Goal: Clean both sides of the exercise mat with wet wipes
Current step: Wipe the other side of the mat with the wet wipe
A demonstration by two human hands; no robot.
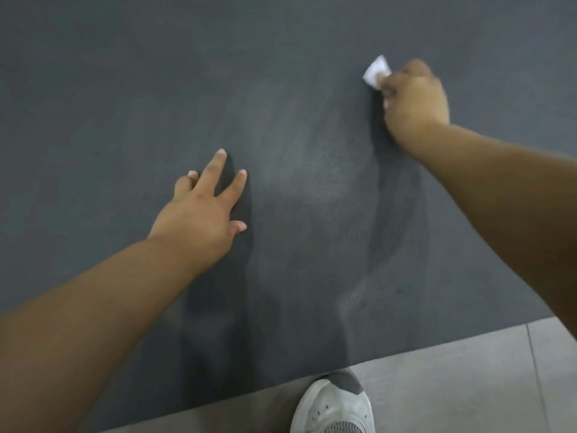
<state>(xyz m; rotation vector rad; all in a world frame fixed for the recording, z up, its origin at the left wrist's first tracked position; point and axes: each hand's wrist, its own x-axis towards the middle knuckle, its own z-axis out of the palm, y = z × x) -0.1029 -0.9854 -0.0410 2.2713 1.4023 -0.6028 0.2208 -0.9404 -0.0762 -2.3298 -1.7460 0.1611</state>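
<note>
The exercise mat [125,89] fills nearly the whole view, lying flat on the floor [468,385]. It is a dark slate grey with a fine, grainy, matte surface. Near the centre sits a paler, hazy patch, and from about 3 o'clock down toward 5 o'clock run curved darker bands. Whether these are damp streaks or shadow I cannot tell. Toward 5 o'clock the surface buckles into a shallow ripple close to its near edge. That edge crosses the view on a slant, from about 7 o'clock up to 4 o'clock.

Beyond the edge, at 5 o'clock, the floor shows as light grey tiles with thin joint lines.

At 6 o'clock a white shoe [334,407] with a grey toe cap stands on the tiles, its toe reaching the mat's edge.

The left hand [199,214] comes in from 8 o'clock and lies palm down on the mat just left of centre, fingers straight and spread — its grip is loose and holds nothing.

The right hand [415,101] reaches in from 3 o'clock to about 1 o'clock, knuckles up and somewhat blurred. Its grip is closed around a wet wipe [376,71], fingers curled over it against the mat.

The wipe is small, white and bunched — a crumpled corner pokes out of the hand toward 11 o'clock, touching the mat's surface.
</note>
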